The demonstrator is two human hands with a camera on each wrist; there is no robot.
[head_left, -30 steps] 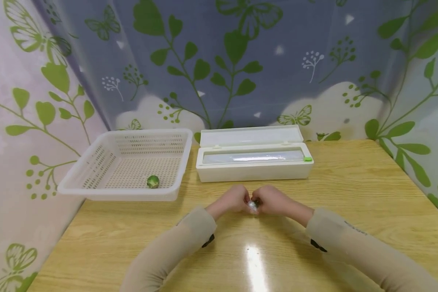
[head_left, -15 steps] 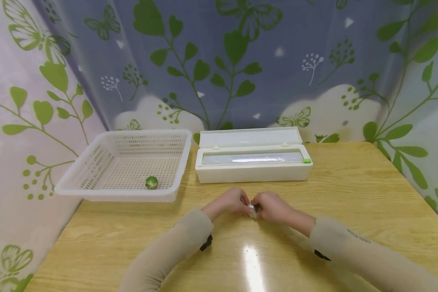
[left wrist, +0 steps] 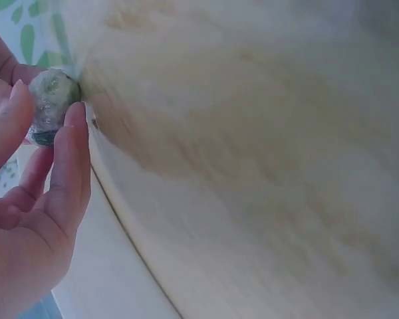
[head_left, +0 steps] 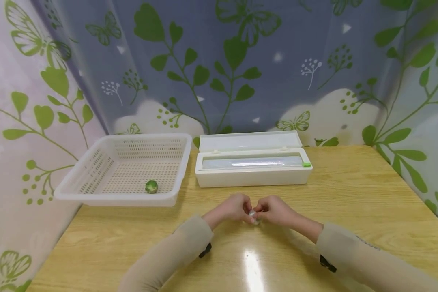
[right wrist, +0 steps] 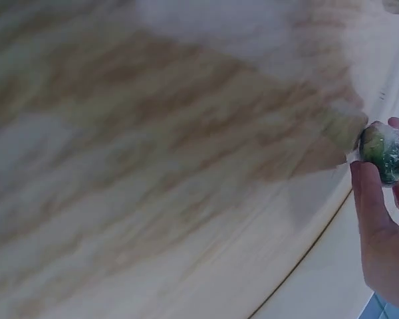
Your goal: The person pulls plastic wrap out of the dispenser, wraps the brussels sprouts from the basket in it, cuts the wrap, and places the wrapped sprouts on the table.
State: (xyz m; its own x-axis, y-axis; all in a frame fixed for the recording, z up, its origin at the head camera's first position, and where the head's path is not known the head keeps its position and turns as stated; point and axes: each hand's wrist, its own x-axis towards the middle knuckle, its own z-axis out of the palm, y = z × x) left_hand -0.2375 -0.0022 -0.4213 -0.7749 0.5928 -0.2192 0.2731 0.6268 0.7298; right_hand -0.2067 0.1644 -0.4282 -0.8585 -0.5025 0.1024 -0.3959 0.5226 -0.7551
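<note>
A Brussels sprout covered in clear plastic film is held between my two hands, over the table in front of the cutter box. My left hand grips it from the left with fingers and thumb. From the right, my right hand pinches it too, fingertips close to those of the left. Shiny wrinkled film shows on the green sprout in the right wrist view. In the head view, fingers hide most of it.
Behind the hands stands a white cling film box, lid raised, with a film roll inside and a green slider at its right end. At left, a white plastic basket contains another Brussels sprout.
Both hands stay together around the sprout, shifting slightly nearer the body. The fingers have changed position on the film, and the right fingertips show more clearly. The head view has tilted slightly upward.
</note>
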